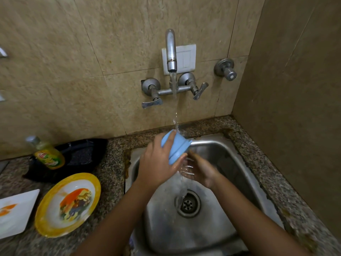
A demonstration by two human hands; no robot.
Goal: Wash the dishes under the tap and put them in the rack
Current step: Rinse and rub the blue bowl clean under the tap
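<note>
kitchen sink, seen from above: at the far nine o'clock edge of the frame a white square plate [17,213], smeared with orange, lies flat on the speckled stone worktop [114,156]. just at its three o'clock sits a round yellow-rimmed plate [68,204] with a coloured picture in its well. at twelve o'clock of that plate a bottle of yellow-green dish soap [48,154] leans over a black pan [83,152] set against the tiled wall.

over the steel sink [227,163] the left hand [158,163] grips a light blue cup [175,148], fingers and thumb wrapped round its body. the cup is tilted on its side under the water [175,100], which falls from the wall tap [170,50] at twelve o'clock of the sink. at three o'clock of the cup the right hand [201,170], blurred, is held loosely spread with the palm up in the stream below the cup's lower end; whether its fingertips touch the cup cannot be told. the water runs down to the drain [188,203] at six o'clock of the hands. a white switch plate [186,58] sits behind the spout, and a separate round valve [226,69] is fixed to the wall at three o'clock of the tap.
</note>
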